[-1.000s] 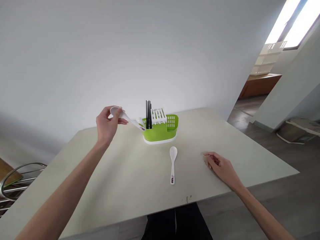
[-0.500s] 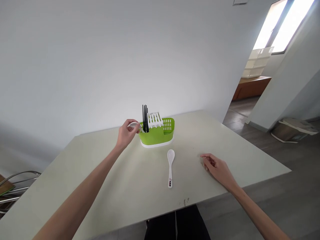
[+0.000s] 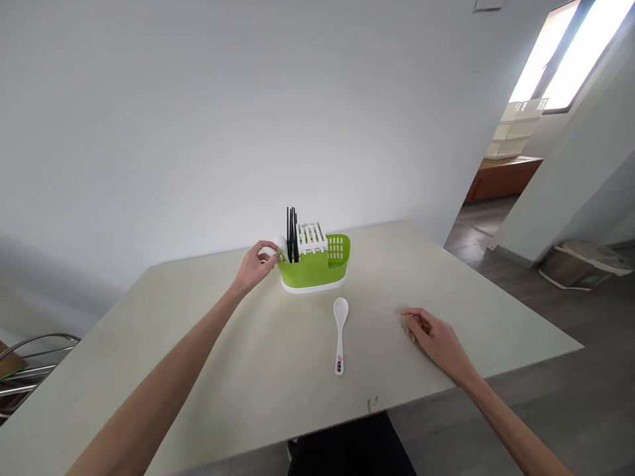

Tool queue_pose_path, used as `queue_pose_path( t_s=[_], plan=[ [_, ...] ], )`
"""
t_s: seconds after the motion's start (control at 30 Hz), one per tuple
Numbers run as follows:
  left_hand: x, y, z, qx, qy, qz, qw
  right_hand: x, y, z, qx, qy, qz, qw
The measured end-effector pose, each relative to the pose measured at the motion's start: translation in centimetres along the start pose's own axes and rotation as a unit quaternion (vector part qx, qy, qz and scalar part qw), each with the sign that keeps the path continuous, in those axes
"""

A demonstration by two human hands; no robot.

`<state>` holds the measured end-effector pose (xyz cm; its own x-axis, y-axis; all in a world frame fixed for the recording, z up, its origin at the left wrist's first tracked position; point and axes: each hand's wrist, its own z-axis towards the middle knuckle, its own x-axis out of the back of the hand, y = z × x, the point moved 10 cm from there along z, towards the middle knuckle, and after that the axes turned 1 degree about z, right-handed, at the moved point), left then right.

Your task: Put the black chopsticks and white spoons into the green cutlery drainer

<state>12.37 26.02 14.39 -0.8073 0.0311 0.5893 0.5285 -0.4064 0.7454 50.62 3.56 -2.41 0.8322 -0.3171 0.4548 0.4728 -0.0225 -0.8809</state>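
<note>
My left hand (image 3: 256,266) is closed in a pinch at the left end of a green plastic cutlery basket (image 3: 307,271). Between its fingertips shows the white bowl of a spoon (image 3: 269,252). Just beyond the fingers, another white rounded shape (image 3: 280,244) stands at the basket's end, beside several upright black chopsticks (image 3: 292,237). A white spoon (image 3: 340,330) lies on the table in front of the basket, its bowl pointing away from me. Over to the right, my right hand (image 3: 436,340) rests on the tabletop, fingers curled in, with nothing visible in them.
A white slotted rack (image 3: 311,237) sits on the basket's middle. The pale table (image 3: 238,396) meets a plain wall (image 3: 223,132) at the back. Metal chair rails (image 3: 37,377) are at the left, and a bin (image 3: 585,261) stands on the floor at right.
The spoon in my left hand has shifted slightly, and a white shape now shows upright beside the chopsticks. My right hand stays in place; the view has shifted a little.
</note>
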Motion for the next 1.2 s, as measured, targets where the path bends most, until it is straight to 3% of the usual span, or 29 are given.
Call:
queue_pose_path(
  t_s=[0.27,0.63,0.8,0.9,1.03,1.2],
  plan=[
    [0.9,-1.9,0.0,0.021,0.093,-0.04,0.995,0.1,0.0,-0.1,-0.012,0.005,-0.014,1.0],
    [0.0,-3.6,0.2,0.074,0.069,-0.069,0.992,-0.1,0.1,-0.1,-0.012,0.001,-0.02,1.0],
    [1.1,-6.1,-1.9,0.096,0.108,-0.085,0.986,-0.4,-0.5,0.0,-0.02,0.002,-0.046,0.999],
    [1.3,-8.7,-5.0,0.128,0.123,-0.071,0.982,-2.0,-1.7,0.3,-0.01,-0.012,-0.066,0.998],
    [1.3,-11.2,-9.7,0.155,0.109,-0.042,0.981,-5.8,-4.0,1.1,0.008,-0.056,-0.099,0.994],
    [1.2,-11.1,-12.9,0.112,0.028,0.021,0.993,-10.1,-6.3,3.5,-0.015,-0.099,-0.145,0.984]
  ],
)
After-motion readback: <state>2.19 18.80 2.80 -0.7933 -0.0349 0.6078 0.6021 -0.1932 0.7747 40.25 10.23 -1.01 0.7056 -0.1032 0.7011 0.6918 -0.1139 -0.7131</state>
